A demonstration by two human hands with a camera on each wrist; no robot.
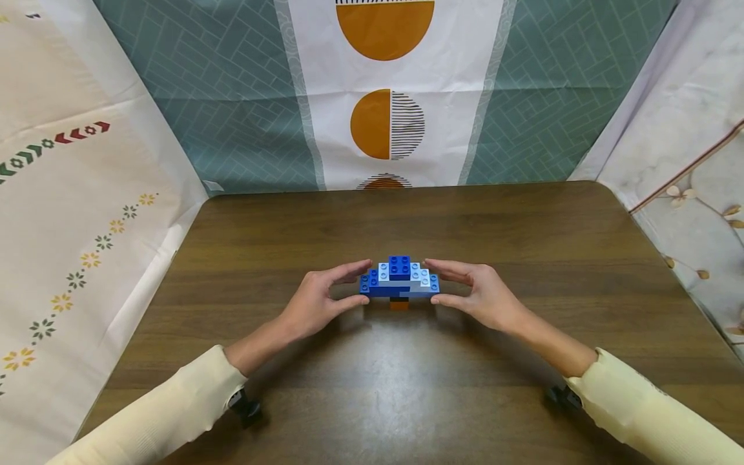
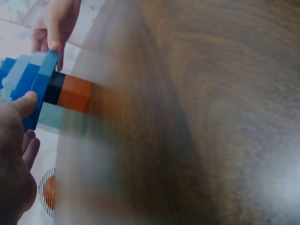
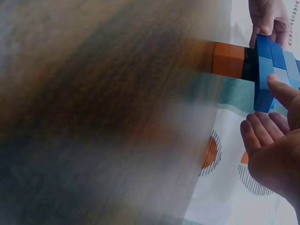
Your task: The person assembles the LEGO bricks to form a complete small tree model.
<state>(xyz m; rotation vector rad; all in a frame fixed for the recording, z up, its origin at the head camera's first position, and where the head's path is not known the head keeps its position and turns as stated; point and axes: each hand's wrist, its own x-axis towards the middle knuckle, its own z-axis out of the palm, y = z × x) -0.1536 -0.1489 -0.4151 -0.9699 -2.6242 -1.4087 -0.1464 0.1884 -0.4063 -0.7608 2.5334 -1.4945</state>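
Observation:
A stepped toy-brick build [image 1: 391,291] stands upright at the middle of the table. Its foot is an orange brick [image 1: 399,305] with a black brick [image 2: 54,87] above it. Over these lies a wide layer of blue and light blue bricks, with tiers narrowing to a dark blue brick [image 1: 399,267] on top. My left hand [image 1: 316,294] frames the left end, thumb in front and straight fingers behind. My right hand [image 1: 485,294] does likewise at the right end. In the right wrist view, its thumb [image 3: 281,91] overlaps the wide layer while the straight fingers show apart from it.
The brown wooden table [image 1: 279,232] ends at a patterned cloth [image 1: 250,116] hanging behind it. Pale cloths hang at the left [image 1: 87,194] and the right [image 1: 692,161]. Dark wrist devices [image 1: 245,407] sit under both cream sleeves [image 1: 157,407].

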